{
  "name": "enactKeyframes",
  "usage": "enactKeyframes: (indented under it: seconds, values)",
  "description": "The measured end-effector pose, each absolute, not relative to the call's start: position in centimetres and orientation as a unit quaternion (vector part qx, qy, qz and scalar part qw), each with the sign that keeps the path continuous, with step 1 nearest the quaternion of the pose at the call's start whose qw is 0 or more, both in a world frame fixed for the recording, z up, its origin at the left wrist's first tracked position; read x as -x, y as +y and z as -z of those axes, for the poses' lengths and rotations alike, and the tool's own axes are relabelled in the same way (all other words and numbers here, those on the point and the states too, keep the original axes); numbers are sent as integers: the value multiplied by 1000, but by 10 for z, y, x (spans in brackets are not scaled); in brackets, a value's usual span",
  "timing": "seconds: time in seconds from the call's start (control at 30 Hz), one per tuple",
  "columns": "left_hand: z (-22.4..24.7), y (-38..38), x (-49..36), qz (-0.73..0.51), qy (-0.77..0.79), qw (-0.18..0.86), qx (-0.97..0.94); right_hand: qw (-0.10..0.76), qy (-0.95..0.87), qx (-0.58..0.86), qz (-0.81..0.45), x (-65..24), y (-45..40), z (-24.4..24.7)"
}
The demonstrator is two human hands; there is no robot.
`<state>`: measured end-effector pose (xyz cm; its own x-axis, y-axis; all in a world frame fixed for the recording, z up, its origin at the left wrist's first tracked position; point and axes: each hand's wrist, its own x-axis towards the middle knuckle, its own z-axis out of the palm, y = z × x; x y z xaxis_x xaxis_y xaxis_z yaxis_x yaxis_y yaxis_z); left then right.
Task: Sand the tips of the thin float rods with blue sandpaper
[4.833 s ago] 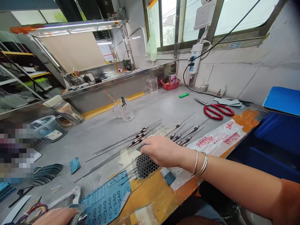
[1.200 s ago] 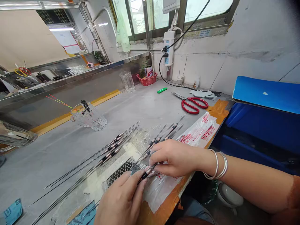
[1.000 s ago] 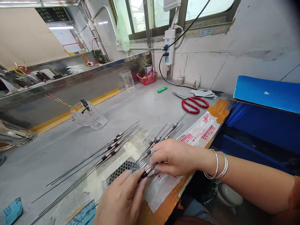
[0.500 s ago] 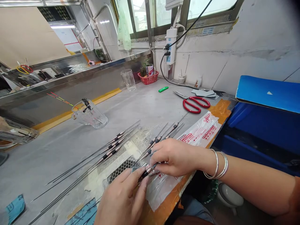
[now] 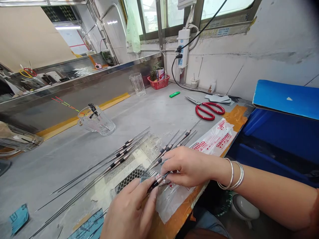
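Between the thumb and fingers of my left hand (image 5: 133,205) is a fishing float (image 5: 156,182) with a dark and pinkish body. My right hand (image 5: 181,166) is closed at the float's upper end, fingertips pinched around its thin stem. A small grey-blue scrap shows by the right fingers, but I cannot tell whether they grip it. Just beyond the right hand lies a group of similar floats (image 5: 169,147). Another row of floats (image 5: 122,152) with long thin stems rests to the left. Below my left hand is a honeycomb-patterned strip (image 5: 129,179).
Red-handled scissors (image 5: 206,111) lie beyond the right hand, near a printed plastic sheet (image 5: 209,141). A glass mug (image 5: 99,121) holding bright-tipped sticks stands left; another glass (image 5: 137,84) is at the back. Blue sandpaper (image 5: 88,225) lies front left. A blue box lid (image 5: 286,99) borders the right.
The whole view has shifted slightly to the right. Both hands keep nearly the same hold on the float; little else differs.
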<state>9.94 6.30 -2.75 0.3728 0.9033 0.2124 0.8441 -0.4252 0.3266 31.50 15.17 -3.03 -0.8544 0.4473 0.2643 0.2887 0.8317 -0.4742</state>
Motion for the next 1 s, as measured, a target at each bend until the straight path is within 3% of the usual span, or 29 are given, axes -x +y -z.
enactKeyframes:
  seconds: [1.0]
  values:
    - [27, 66, -101, -197, 522, 71, -827, 230, -921, 197, -246, -316, 150, 34]
